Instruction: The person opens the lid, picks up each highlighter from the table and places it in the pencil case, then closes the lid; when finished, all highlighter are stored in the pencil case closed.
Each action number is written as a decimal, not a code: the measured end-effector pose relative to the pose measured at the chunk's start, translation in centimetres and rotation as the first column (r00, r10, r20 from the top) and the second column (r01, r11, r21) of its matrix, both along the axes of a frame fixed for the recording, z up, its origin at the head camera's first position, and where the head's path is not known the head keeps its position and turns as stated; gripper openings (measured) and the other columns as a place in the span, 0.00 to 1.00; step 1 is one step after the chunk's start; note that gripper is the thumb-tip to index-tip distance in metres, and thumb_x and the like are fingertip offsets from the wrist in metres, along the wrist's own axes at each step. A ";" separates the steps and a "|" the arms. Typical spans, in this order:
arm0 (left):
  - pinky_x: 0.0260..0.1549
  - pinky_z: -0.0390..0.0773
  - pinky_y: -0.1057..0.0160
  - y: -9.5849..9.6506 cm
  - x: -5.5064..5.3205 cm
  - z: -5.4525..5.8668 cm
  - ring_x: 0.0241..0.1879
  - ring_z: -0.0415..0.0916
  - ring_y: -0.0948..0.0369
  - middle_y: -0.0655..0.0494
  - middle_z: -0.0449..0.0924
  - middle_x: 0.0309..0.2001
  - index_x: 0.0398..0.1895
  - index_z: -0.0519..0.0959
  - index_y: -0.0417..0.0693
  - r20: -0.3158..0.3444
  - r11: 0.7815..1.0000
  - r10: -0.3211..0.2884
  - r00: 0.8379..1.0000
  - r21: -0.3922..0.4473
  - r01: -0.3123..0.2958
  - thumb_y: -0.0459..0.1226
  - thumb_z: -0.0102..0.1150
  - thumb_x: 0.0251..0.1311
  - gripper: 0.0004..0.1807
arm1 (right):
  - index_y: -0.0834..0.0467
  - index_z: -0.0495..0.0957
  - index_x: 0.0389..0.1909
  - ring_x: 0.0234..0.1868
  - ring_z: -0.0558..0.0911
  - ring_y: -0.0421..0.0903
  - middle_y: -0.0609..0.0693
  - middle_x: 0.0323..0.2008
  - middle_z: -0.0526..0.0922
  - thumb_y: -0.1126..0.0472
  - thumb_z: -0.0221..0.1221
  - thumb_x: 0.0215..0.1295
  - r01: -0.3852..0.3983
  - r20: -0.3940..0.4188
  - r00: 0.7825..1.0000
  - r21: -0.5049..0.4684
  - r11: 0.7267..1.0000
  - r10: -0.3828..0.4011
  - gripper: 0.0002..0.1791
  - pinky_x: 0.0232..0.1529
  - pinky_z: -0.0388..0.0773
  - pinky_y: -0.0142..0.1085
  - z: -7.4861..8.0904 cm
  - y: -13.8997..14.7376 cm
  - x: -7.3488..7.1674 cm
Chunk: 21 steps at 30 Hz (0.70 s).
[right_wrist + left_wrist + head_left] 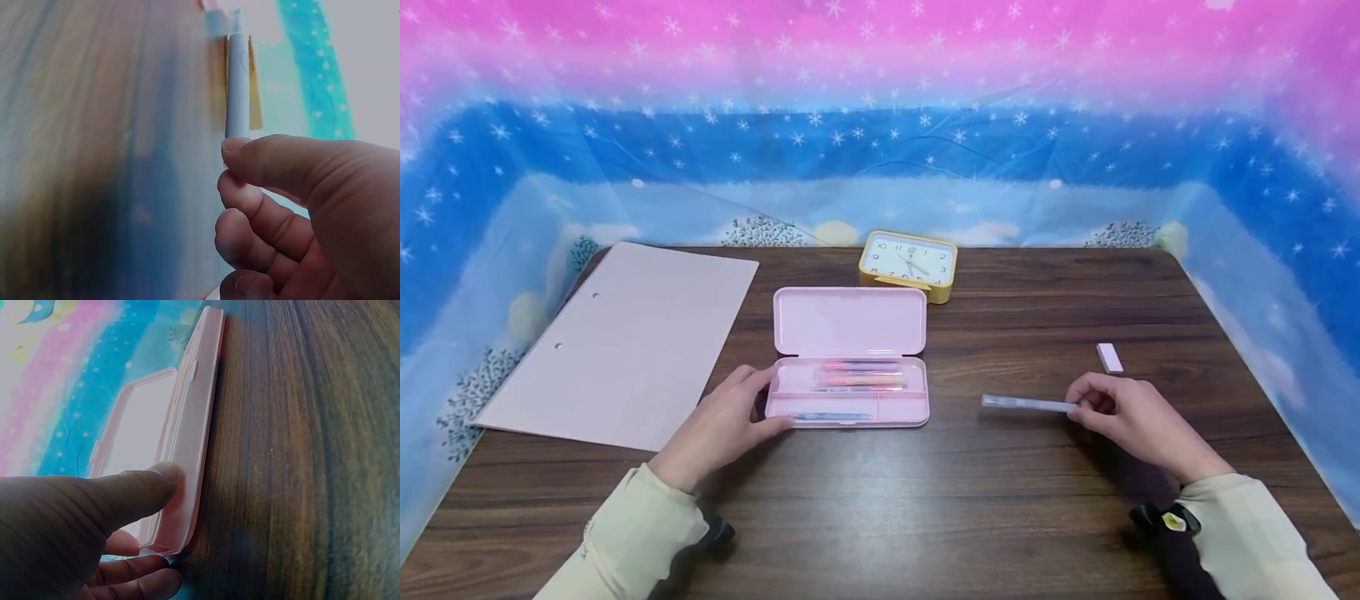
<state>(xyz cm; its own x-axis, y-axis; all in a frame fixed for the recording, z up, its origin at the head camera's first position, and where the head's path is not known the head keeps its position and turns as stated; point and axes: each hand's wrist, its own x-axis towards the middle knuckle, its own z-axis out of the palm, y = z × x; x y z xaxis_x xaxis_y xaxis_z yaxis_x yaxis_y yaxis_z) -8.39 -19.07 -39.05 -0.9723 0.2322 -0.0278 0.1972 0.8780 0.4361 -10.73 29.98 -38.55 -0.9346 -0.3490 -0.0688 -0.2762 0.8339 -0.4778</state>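
An open pink pencil case point(850, 321) lies mid-table, its lid tipped back. My left hand point(722, 429) grips the case's left end, the thumb point(140, 490) on its front wall and fingers around the corner in the left wrist view. Inside are several pens with red and orange parts in the back compartment and a bluish clear pen point(835, 416) in the front one. My right hand point(1138, 425) pinches one end of a slim whitish pen point(1026, 404) between thumb and fingers. The pen points left toward the case; its narrower clear tip point(235, 22) shows in the right wrist view.
A white eraser point(1109, 357) lies just beyond my right hand. Behind the case stands a yellow alarm clock point(912, 258). A pale pink folder or board point(632, 342) with two holes covers the table's left side. Snowflake-patterned cloth point(880, 142) hangs around the table edges.
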 end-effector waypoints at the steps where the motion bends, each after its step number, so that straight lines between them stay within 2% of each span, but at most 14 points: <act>1: 0.48 0.78 0.49 0.0 0.0 0.0 0.41 0.72 0.53 0.44 0.76 0.46 0.65 0.71 0.36 -0.001 1.000 0.000 1.000 0.000 0.000 0.46 0.72 0.54 0.39 | 0.47 0.79 0.37 0.24 0.73 0.35 0.40 0.25 0.78 0.57 0.63 0.66 -0.001 -0.010 1.000 -0.006 1.000 0.001 0.03 0.27 0.71 0.31 0.2 -0.3 -0.1; 6: 0.46 0.78 0.51 0.0 0.0 0.1 0.41 0.72 0.54 0.44 0.76 0.45 0.65 0.71 0.36 0.001 1.000 0.001 1.000 -0.003 -0.001 0.46 0.72 0.54 0.39 | 0.47 0.79 0.38 0.27 0.75 0.36 0.41 0.27 0.79 0.56 0.63 0.67 -0.012 -0.025 1.000 -0.046 0.999 0.011 0.02 0.28 0.73 0.31 1.1 -2.3 -0.7; 12: 0.47 0.78 0.50 0.1 0.0 0.1 0.41 0.72 0.54 0.44 0.76 0.47 0.66 0.71 0.36 0.018 1.000 0.009 1.000 -0.008 -0.009 0.48 0.72 0.54 0.40 | 0.49 0.79 0.38 0.28 0.75 0.37 0.40 0.28 0.79 0.58 0.62 0.66 -0.083 -0.036 0.996 -0.087 0.993 0.080 0.02 0.29 0.73 0.31 1.9 -5.7 -1.8; 21: 0.47 0.79 0.50 0.1 0.1 0.0 0.40 0.72 0.54 0.44 0.76 0.46 0.65 0.71 0.35 0.005 1.000 0.009 1.000 -0.007 -0.009 0.47 0.72 0.53 0.39 | 0.49 0.79 0.35 0.28 0.76 0.40 0.41 0.27 0.79 0.61 0.63 0.63 -0.158 -0.018 0.987 -0.125 0.979 0.157 0.03 0.29 0.74 0.32 2.6 -10.9 -3.0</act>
